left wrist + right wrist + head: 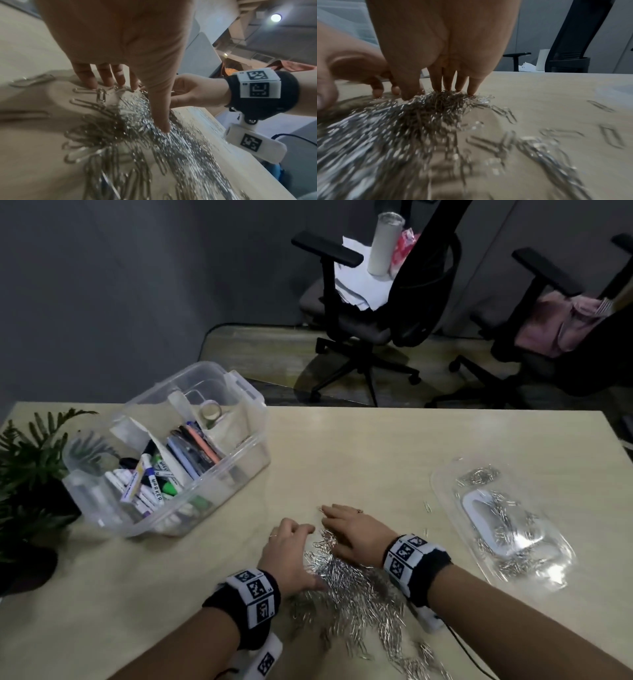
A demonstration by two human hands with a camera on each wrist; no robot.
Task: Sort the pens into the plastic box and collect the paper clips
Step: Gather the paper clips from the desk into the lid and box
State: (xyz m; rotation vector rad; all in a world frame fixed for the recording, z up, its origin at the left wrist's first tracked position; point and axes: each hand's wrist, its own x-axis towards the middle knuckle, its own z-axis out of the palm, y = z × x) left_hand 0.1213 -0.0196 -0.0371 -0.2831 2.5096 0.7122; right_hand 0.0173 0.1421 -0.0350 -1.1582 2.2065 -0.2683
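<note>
A wide pile of silver paper clips (pixel 352 594) lies on the table near the front edge. My left hand (pixel 291 549) and right hand (pixel 346 532) rest side by side on the pile's far end. The left hand (pixel 145 83) touches the table and clips (pixel 137 142) with straight fingers, and its thumb is stuck into the heap. The right hand (pixel 435 81) presses its straight fingertips onto the heap's top (pixel 402 121). Neither hand grips anything. The clear plastic box (pixel 222 474) stands at the left, and pens and markers (pixel 164 470) lie in it.
An upturned clear lid (pixel 442 481) holding several paper clips lies at the right, with a few stray clips (pixel 427 506) beside it. A potted plant (pixel 30 467) stands at the far left. Two office chairs (pixel 376 313) stand beyond the table's far edge.
</note>
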